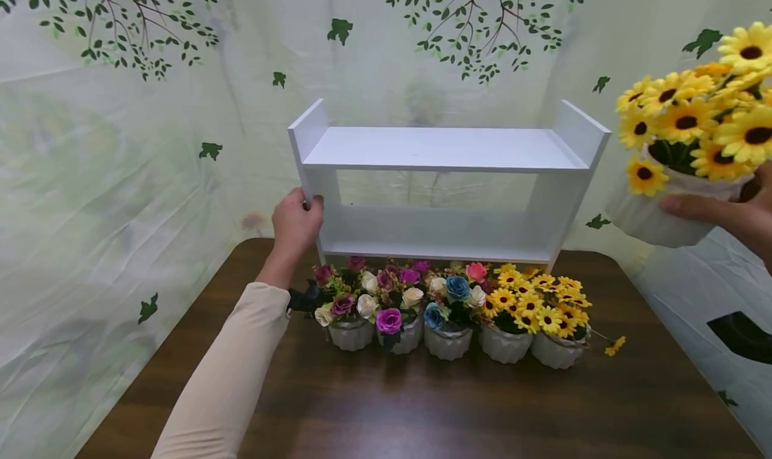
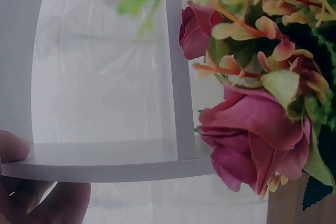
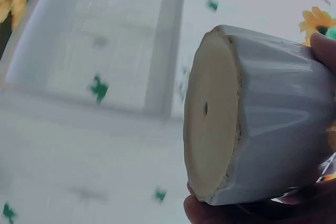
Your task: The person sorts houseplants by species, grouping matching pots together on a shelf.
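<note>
The step in hand looks like carrying: toward three o'clock, the right hand [image 1: 737, 219] grips a white fluted ceramic pot [image 1: 660, 218] holding yellow flowers [image 1: 687, 122]. At nine, the left hand [image 1: 297, 223] pinches a white two-tier shelf [image 1: 446, 147]; the next move probably needs it steady. Toward five, five white flower-filled pots [image 1: 447, 344] stand on the dark-brown wooden worktop [image 1: 392, 412].
</note>
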A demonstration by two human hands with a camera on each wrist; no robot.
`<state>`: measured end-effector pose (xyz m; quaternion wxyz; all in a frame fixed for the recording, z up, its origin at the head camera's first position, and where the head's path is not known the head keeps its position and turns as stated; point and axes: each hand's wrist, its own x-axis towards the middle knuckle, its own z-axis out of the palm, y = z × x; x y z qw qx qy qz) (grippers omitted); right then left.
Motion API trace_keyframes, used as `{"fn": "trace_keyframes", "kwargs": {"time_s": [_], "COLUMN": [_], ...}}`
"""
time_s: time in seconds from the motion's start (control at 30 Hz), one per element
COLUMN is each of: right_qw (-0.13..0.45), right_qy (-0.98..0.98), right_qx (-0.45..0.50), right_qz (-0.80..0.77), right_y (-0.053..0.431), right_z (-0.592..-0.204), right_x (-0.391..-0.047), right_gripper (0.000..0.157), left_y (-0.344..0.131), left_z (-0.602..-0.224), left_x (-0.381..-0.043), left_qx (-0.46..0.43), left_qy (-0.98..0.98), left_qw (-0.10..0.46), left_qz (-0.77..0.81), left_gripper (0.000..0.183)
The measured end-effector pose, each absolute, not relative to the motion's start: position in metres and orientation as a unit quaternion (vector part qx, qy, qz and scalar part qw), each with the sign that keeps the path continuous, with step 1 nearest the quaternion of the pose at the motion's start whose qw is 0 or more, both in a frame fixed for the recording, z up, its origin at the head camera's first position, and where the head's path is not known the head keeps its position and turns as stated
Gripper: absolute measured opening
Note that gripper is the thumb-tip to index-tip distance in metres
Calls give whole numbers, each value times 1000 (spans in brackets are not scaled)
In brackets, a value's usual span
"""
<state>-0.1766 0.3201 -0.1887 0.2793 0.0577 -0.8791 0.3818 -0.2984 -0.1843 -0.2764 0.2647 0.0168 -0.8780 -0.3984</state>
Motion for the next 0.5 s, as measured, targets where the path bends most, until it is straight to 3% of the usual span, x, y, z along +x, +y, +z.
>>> {"fn": "trace_keyframes", "kwargs": {"time_s": [0.17, 0.5], "right_qw": [186, 114], "right_qy": [-889, -865], "right_qx": [84, 146], "right_qz": [410, 466], "right_y": [285, 202], "right_z": [-170, -134], "right_x": [-192, -217], "right_gripper": [69, 71], "left_y": [-183, -183], "left_z": [-275, -276], "left_x": [-297, -295], "left_qx": [14, 18], "left_qy": [-879, -883], "left_qw": [268, 264], "left_qz": [-394, -388], "left_gripper": [38, 38]}}
